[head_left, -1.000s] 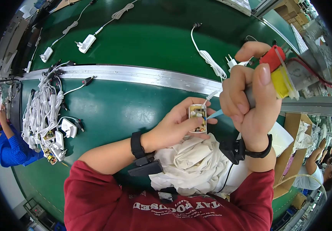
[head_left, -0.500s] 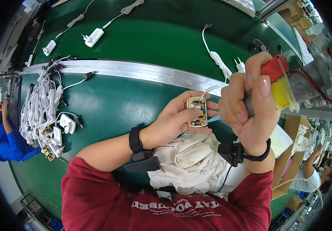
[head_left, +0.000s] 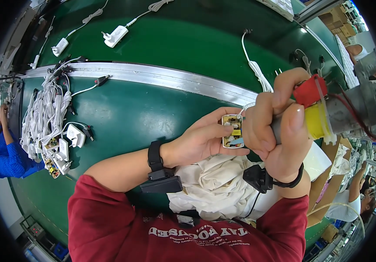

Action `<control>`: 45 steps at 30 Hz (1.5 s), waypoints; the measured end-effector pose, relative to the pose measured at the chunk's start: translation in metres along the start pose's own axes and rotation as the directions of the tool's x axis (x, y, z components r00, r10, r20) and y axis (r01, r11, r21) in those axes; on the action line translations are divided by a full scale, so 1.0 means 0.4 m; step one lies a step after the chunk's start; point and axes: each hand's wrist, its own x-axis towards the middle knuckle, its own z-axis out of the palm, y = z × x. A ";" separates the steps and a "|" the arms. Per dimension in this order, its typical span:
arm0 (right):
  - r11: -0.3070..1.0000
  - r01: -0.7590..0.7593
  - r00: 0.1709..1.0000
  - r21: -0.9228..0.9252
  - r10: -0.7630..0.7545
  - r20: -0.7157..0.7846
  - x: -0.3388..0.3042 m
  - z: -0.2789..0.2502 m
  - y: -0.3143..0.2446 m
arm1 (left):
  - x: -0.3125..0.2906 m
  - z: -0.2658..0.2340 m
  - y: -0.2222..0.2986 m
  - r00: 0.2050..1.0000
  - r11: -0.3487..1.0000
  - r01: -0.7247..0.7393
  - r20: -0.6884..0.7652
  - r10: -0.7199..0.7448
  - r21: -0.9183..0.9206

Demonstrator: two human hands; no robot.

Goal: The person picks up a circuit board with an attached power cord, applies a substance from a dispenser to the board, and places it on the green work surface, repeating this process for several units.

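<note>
Head view: the left hand (head_left: 199, 142) pinches the board (head_left: 236, 125) between thumb and fingers, near centre toward 3 o'clock; the right hand (head_left: 289, 146) curls around the tool (head_left: 318, 122), farther toward 3, its blue tip (head_left: 236, 142) over the board's 6 o'clock end; cloth (head_left: 214, 185) lies at 5, cords (head_left: 48, 118) at 9

A tangled white cable bundle (head_left: 49, 111) lies on the green tabletop (head_left: 140, 111), left of the open white rectangular adapter (head_left: 236, 132).
</note>
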 end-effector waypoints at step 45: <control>0.987 -0.056 0.991 0.149 0.073 -0.111 0.004 0.006 -0.065 | 0.237 0.029 0.229 0.716 -0.790 0.061 0.525 0.460 0.610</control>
